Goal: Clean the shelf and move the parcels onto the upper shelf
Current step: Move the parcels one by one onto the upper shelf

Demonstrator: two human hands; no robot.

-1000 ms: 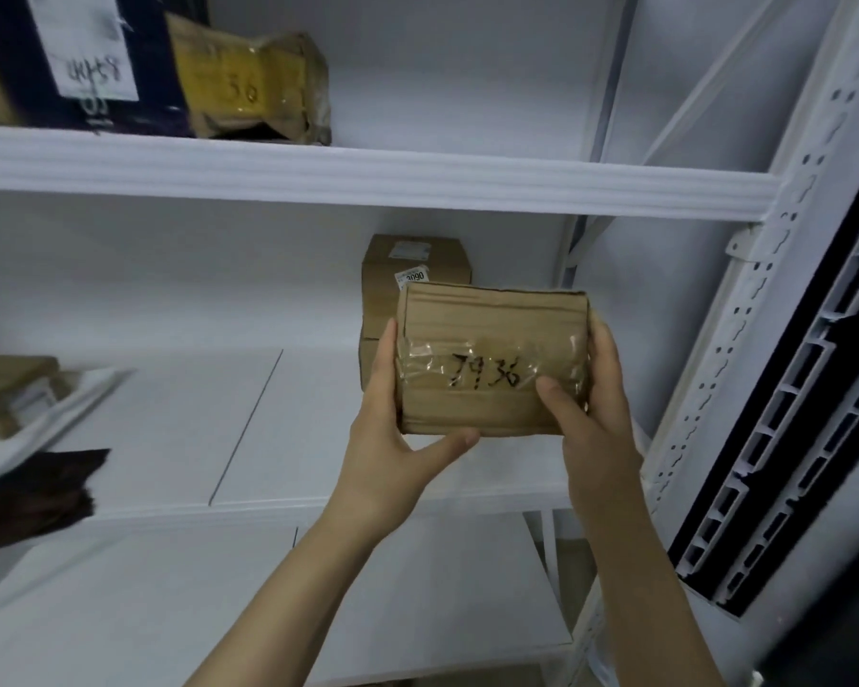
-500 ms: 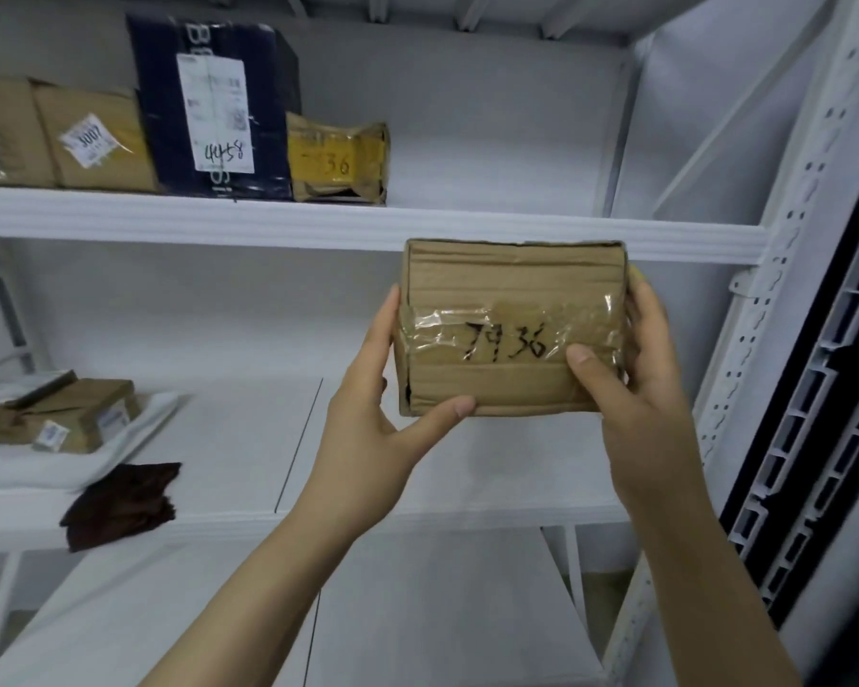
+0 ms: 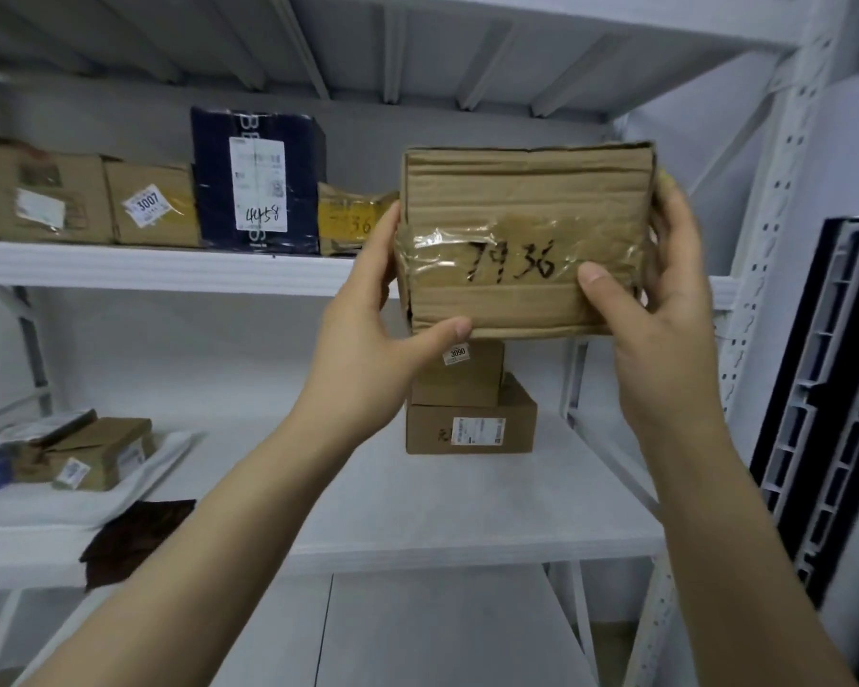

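I hold a taped cardboard parcel [image 3: 524,210] marked 7936 between both hands, level with the front edge of the upper shelf [image 3: 160,270]. My left hand [image 3: 373,334] grips its left side and lower corner. My right hand [image 3: 660,309] clasps its right side. On the upper shelf stand two brown boxes [image 3: 36,200] [image 3: 152,205], a dark blue box [image 3: 256,181] marked 4458 and a yellow packet [image 3: 350,218]. Two stacked brown boxes [image 3: 469,414] sit at the back of the middle shelf [image 3: 417,513], partly hidden behind the held parcel.
A dark brown cloth [image 3: 130,540] hangs over the middle shelf's front edge at left. Beside it lie a white mailer [image 3: 135,480] with a small brown box [image 3: 95,451] on top. The white shelf upright [image 3: 764,270] rises at right, with a black panel [image 3: 829,389] beyond it.
Both hands have raised the 7936 parcel from in front of the middle shelf up to the level of the upper shelf. My view has tilted upward.
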